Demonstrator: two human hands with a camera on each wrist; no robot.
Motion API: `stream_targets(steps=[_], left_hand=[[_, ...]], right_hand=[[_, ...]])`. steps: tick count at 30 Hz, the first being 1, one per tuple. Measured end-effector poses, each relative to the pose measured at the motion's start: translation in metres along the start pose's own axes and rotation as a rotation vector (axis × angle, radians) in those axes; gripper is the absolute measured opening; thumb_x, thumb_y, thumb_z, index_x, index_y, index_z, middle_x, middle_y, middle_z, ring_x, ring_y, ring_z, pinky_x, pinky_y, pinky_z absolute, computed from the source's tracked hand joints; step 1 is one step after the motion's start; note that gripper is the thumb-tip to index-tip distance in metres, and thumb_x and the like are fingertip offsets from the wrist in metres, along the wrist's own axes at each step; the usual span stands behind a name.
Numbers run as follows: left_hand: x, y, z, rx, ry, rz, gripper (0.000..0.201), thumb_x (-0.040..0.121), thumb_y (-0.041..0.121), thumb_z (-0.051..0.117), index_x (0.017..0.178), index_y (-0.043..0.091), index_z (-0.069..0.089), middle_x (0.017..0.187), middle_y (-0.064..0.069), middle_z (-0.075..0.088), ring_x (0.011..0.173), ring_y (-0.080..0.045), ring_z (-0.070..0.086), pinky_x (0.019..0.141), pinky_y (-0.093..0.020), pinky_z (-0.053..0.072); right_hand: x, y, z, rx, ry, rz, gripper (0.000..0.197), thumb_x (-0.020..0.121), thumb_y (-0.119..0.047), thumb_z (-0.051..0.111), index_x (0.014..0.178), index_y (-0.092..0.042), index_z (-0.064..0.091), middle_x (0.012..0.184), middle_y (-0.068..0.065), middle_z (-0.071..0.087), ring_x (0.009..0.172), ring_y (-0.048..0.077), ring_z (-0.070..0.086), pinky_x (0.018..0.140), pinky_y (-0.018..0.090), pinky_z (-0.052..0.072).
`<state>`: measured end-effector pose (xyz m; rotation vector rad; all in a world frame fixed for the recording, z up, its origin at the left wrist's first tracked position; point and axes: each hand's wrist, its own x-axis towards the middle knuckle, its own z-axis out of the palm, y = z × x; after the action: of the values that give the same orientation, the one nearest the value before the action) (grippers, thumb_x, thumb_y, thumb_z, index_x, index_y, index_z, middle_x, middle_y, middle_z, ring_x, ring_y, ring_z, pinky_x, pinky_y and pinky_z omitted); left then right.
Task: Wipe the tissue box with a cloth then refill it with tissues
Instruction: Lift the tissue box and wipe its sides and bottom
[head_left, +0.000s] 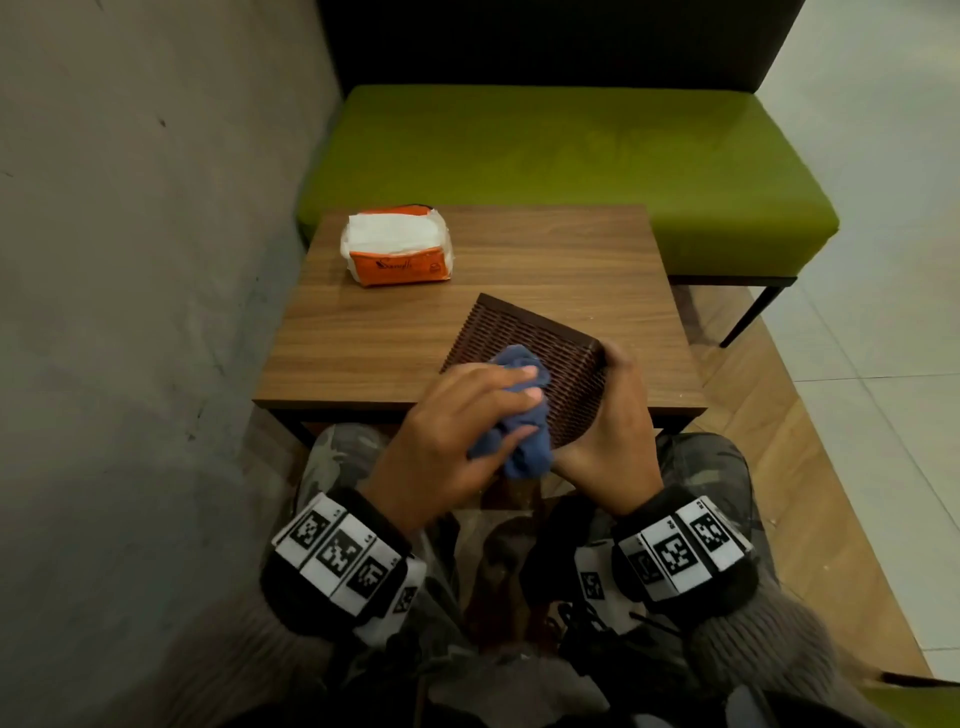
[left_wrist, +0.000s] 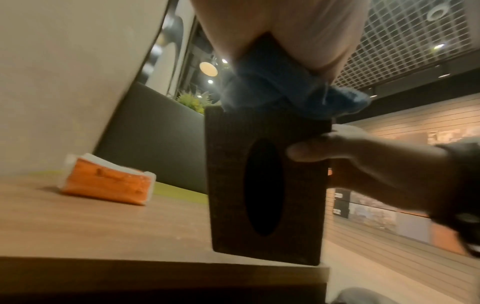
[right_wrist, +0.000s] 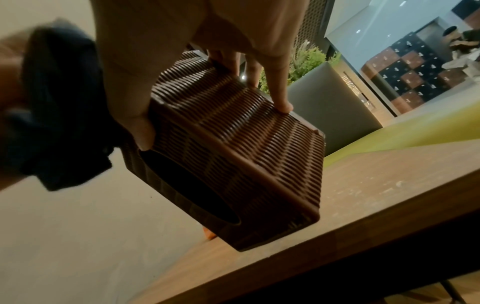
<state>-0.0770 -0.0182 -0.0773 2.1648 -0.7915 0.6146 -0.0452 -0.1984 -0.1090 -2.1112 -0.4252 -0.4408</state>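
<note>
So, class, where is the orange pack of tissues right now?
In the head view the orange tissue pack lies on the wooden table's far left, beyond the tissue box and near the wall.

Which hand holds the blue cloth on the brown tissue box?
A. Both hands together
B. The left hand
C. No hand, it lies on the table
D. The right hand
B: the left hand grips the blue cloth against the tissue box, while the right hand only holds the box.
</note>
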Motion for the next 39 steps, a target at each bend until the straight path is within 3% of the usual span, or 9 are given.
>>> stream_targets(steps=[4,9,13,18,22,28,32,37,39], left_hand=[[-0.005,-0.018,-0.012,-0.017,0.287,-0.322,0.024,0.086,0.013,0.065,0.108,0.011,0.058,0.113,-0.006,0.061,0.109,-0.018,0.058,0.092,-0.041,0.048],[-0.012,0.001,-0.001,0.045,0.207,-0.19,0.027,0.085,0.014,0.065,0.11,0.01,0.058,0.118,-0.004,0.061,0.111,-0.016,0.056,0.095,-0.029,0.044],[0.001,-0.013,-0.008,-0.045,0.457,-0.506,0.024,0.085,0.021,0.064,0.106,0.01,0.06,0.108,0.0,0.062,0.104,-0.008,0.058,0.092,-0.027,0.049],[-0.006,0.017,-0.001,0.092,0.064,-0.132,0.026,0.087,0.021,0.061,0.112,0.014,0.056,0.113,-0.003,0.062,0.106,-0.014,0.055,0.093,-0.023,0.041],[0.009,-0.019,-0.015,0.03,0.282,-0.532,0.02,0.086,0.02,0.062,0.105,0.015,0.058,0.107,0.001,0.061,0.101,-0.012,0.057,0.087,-0.03,0.049],[-0.001,0.011,0.0,0.075,-0.004,-0.052,0.026,0.086,0.016,0.065,0.111,0.012,0.059,0.116,-0.006,0.063,0.107,-0.019,0.057,0.094,-0.03,0.043],[0.022,-0.019,-0.016,0.005,0.257,-0.453,0.025,0.083,0.008,0.064,0.107,0.011,0.06,0.108,0.0,0.06,0.105,-0.011,0.056,0.091,-0.035,0.048],[0.027,0.014,-0.002,0.024,-0.005,-0.187,0.02,0.085,0.015,0.065,0.105,0.012,0.062,0.111,0.0,0.062,0.107,-0.018,0.056,0.093,-0.032,0.045],[0.035,0.007,-0.004,-0.002,0.065,-0.277,0.02,0.085,0.013,0.066,0.104,0.012,0.061,0.109,0.0,0.062,0.105,-0.015,0.057,0.091,-0.033,0.046]], right_hand=[[-0.003,-0.003,-0.001,0.022,0.029,-0.004,0.097,0.056,-0.053,0.077,0.132,-0.012,0.034,0.123,-0.005,0.04,0.115,0.005,0.04,0.1,0.004,0.025],[-0.002,-0.004,0.001,0.052,0.028,0.038,0.103,0.053,-0.053,0.078,0.134,-0.006,0.035,0.127,-0.002,0.041,0.119,0.011,0.043,0.103,0.014,0.033],[-0.004,-0.003,-0.002,0.033,0.014,0.028,0.103,0.054,-0.053,0.078,0.135,-0.01,0.033,0.127,-0.001,0.042,0.12,0.013,0.043,0.104,0.016,0.032],[-0.005,-0.004,-0.001,0.019,0.021,0.033,0.101,0.054,-0.054,0.076,0.133,-0.006,0.036,0.124,-0.002,0.042,0.115,0.011,0.043,0.099,0.004,0.027],[-0.006,-0.007,-0.001,-0.027,-0.027,-0.013,0.096,0.056,-0.056,0.074,0.131,-0.01,0.035,0.12,-0.002,0.042,0.111,0.01,0.043,0.095,0.001,0.025],[-0.004,-0.009,0.0,-0.038,-0.029,-0.027,0.092,0.062,-0.052,0.073,0.132,-0.005,0.037,0.119,0.004,0.047,0.111,0.012,0.044,0.098,0.004,0.026],[-0.007,-0.009,0.004,-0.025,-0.068,-0.007,0.097,0.057,-0.055,0.074,0.132,-0.004,0.039,0.118,-0.003,0.044,0.109,0.012,0.045,0.091,0.003,0.03],[-0.007,-0.009,0.004,-0.012,-0.062,0.021,0.095,0.058,-0.053,0.075,0.131,-0.003,0.042,0.119,0.007,0.051,0.109,0.018,0.05,0.088,0.005,0.034],[-0.007,-0.011,0.003,-0.047,-0.082,-0.008,0.095,0.059,-0.054,0.075,0.131,0.0,0.043,0.119,0.009,0.052,0.108,0.02,0.05,0.088,0.018,0.041]])
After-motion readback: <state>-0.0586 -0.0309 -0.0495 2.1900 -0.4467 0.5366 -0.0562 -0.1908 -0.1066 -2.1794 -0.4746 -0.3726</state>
